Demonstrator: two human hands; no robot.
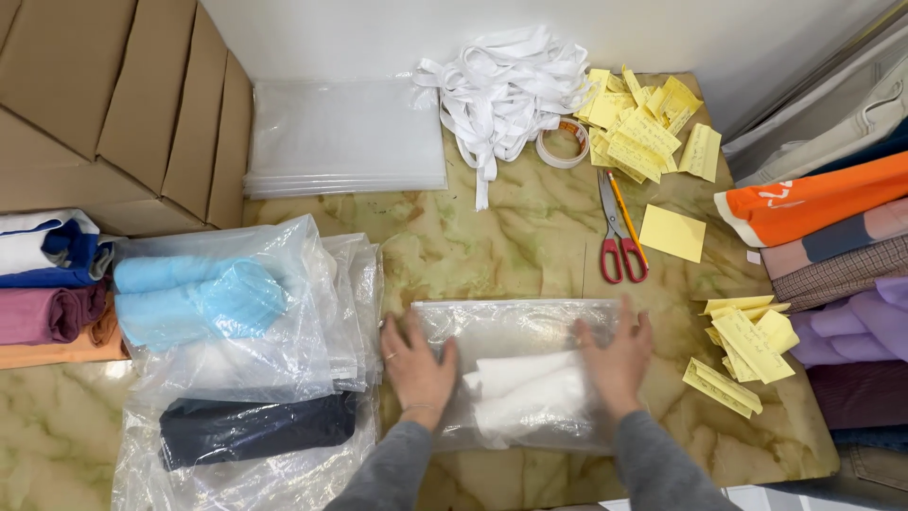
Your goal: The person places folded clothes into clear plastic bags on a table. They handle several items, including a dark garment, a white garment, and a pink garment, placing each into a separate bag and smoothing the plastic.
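Note:
A clear plastic bag (515, 326) lies flat on the marble-patterned table (511, 237), with a folded white cloth (525, 388) inside it. My left hand (416, 364) presses flat on the bag's left edge, fingers spread. My right hand (617, 355) presses flat on the bag's right side, also spread. Neither hand grips anything.
Left of the bag lie bagged garments: a light blue one (199, 298) and a dark navy one (255, 431). Behind are empty clear bags (345, 137), white ribbon strips (506, 90), a tape roll (564, 142), red scissors (619, 237), yellow notes (643, 128). Folded clothes (823, 237) stack at right, cardboard boxes (113, 104) at left.

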